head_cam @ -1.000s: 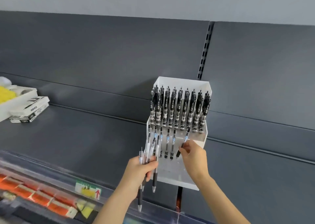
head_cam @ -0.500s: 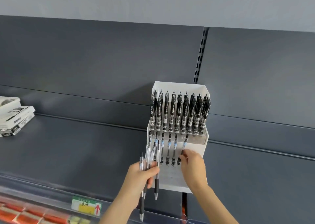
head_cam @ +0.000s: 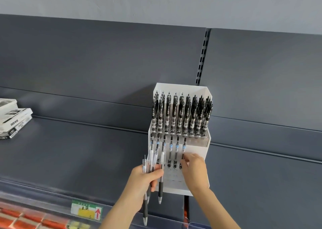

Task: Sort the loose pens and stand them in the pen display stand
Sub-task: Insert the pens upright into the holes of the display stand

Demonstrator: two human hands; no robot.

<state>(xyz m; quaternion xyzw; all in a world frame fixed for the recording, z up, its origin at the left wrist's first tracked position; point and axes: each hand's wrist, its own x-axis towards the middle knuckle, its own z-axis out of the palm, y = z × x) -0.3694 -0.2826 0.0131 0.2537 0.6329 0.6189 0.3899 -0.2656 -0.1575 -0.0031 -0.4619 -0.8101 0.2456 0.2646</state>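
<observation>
Through the head camera I see my left hand [head_cam: 144,178] clenched around a bundle of loose pens [head_cam: 154,159], tips down, at the near left corner of the white pen display stand [head_cam: 197,150]. The stand sits on the dark shelf [head_cam: 78,150], its far upper tier packed with black-capped pens [head_cam: 181,113]. Six clear pens stand in the lower row. My right hand [head_cam: 194,169] pinches the rightmost lower pen [head_cam: 184,146] by its lower barrel, just above its hole. White boxes [head_cam: 14,120] lie far left on the shelf, and a price tag [head_cam: 86,209] hangs on the near edge.
</observation>
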